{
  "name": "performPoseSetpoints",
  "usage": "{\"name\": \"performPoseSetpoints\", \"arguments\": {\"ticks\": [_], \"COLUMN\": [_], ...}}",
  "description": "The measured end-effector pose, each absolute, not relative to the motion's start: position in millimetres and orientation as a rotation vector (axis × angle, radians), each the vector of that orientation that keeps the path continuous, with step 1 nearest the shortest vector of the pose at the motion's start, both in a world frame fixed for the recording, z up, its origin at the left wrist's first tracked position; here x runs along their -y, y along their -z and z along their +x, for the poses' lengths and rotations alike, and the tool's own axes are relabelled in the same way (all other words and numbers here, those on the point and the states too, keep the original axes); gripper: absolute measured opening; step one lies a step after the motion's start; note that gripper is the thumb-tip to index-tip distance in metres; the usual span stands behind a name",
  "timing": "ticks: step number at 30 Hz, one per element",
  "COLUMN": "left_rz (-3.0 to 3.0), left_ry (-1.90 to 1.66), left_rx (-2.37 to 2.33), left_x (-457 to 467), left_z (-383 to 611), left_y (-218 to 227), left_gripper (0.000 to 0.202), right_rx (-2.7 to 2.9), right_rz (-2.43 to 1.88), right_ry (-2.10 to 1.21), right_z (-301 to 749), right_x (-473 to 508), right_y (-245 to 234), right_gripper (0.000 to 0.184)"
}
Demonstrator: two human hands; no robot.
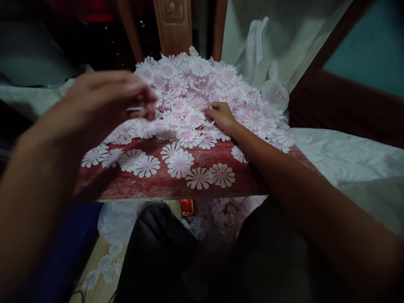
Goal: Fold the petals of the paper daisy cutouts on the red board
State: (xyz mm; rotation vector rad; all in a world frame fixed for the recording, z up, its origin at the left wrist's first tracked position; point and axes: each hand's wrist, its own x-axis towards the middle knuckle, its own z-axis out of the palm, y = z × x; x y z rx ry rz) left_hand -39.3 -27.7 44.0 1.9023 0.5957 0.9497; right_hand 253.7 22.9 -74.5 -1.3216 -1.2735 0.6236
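Paper flowers heaped on a red board

Left hand, blurred, narrows above them, its hold unclear; right hand lies open, fingers pressing the near flowers.

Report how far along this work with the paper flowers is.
Looks done: several paper flowers lie spread singly along the near edge of the red board. In hand: the left hand, blurred, holds up something thin and pale; the right hand rests on the heap. Left: that large heap.
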Motion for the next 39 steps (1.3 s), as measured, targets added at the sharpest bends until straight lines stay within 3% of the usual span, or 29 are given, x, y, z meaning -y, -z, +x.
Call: {"name": "performPoseSetpoints", "arguments": {"ticks": [4, 7, 11, 25, 34, 39], "left_rz": [2.09, 2.399, 2.5, 2.444, 2.379, 2.36], "left_ry": [-1.021, -1.014, -0.879, -0.952, -1.057, -1.052], "left_rx": [-0.584, -0.604, -0.669, -0.591, -0.648, -0.5], "left_x": [-35.8, -60.1, -73.2, -87.0, -82.5, -73.5], "left_z": [38.9, 63.6, 65.3, 66.1, 66.8, 67.1], "left_y": [-26.2, 16.5, 64.2, 67.8, 63.6, 59.6], "left_gripper": [0.012, 0.049, 0.063, 0.02, 0.029, 0.041], "right_rx": [1.257, 1.221, 1.172, 1.196, 1.589, 1.844], "right_rz": [-1.301, -1.299, -1.321, -1.192, -1.526, -1.399], "right_ry": [-0.64, -0.652, -0.663, -0.502, -0.087, -0.149], "right_z": [251.3, 248.2, 245.6, 248.6, 259.7, 241.7], "right_x": [-20.0, -16.7, -15.3, 0.9, 20.8, 22.9], "right_y": [72.6, 69.4, 67.1, 46.6, 45.4, 54.6], "right_gripper": [0.002, 0.008, 0.013, 0.014, 0.022, 0.049]}}
